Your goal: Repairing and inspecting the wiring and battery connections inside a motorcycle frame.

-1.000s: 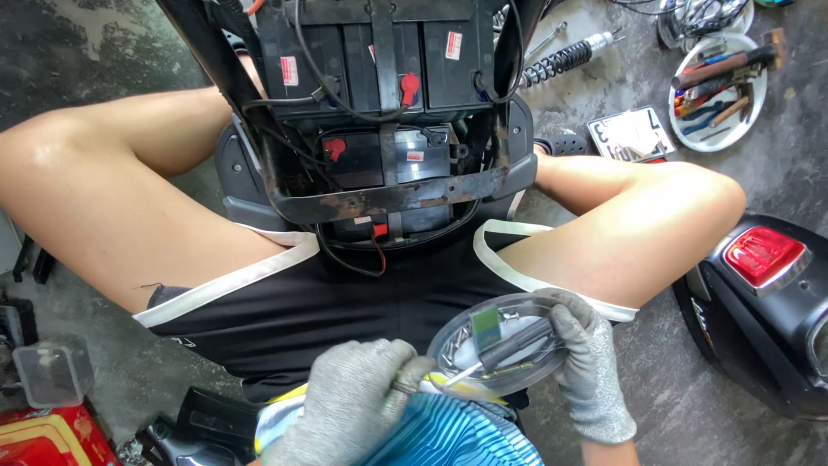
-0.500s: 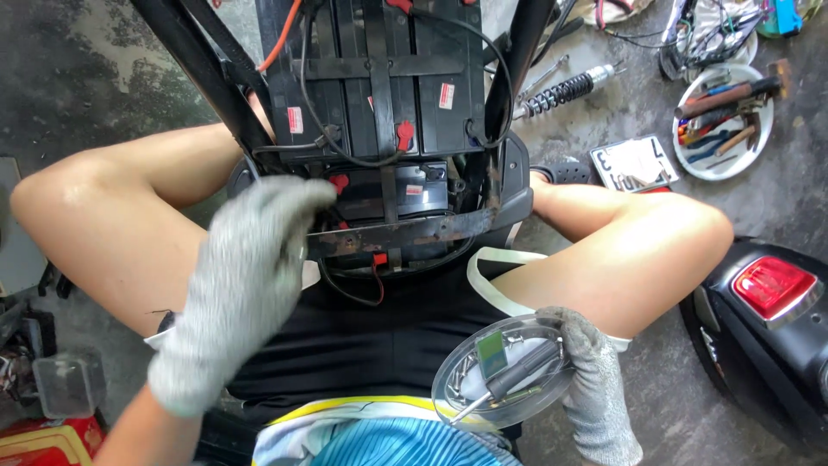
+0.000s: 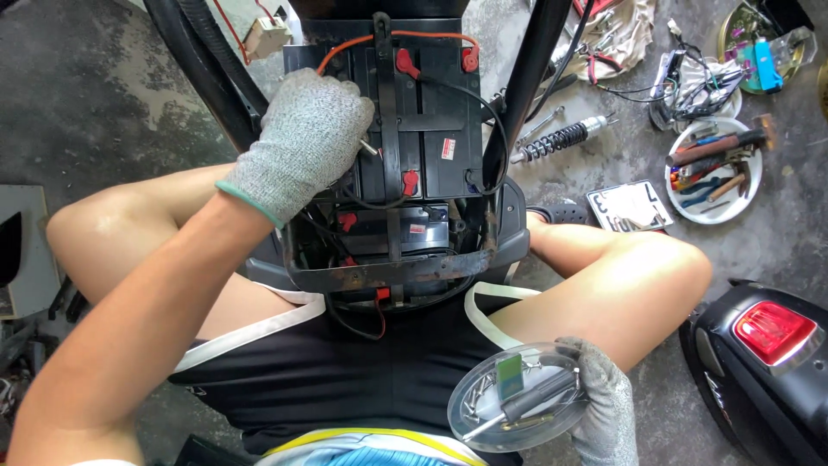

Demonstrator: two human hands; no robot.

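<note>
My left hand (image 3: 302, 142), in a grey knit glove, reaches forward over the black batteries (image 3: 431, 129) in the scooter's open metal frame (image 3: 388, 274). Its fingers are closed on a small silver screw or bit that sticks out beside a black strap. My right hand (image 3: 599, 406), gloved too, holds a clear round plastic dish (image 3: 516, 397) low by my right thigh. The dish contains a screwdriver, small screws and a green piece. Red terminal caps and an orange wire (image 3: 388, 36) lie on the batteries.
A white bowl of tools (image 3: 714, 168) and a licence plate (image 3: 630, 205) lie on the concrete at right. A shock spring (image 3: 561, 138) rests beside the frame. A black scooter tail with a red lamp (image 3: 768, 332) stands at lower right. Wiring and rags lie at top right.
My left hand left the dish, rose and moved forward onto the batteries with a small metal part. The right hand kept the dish in about the same place.
</note>
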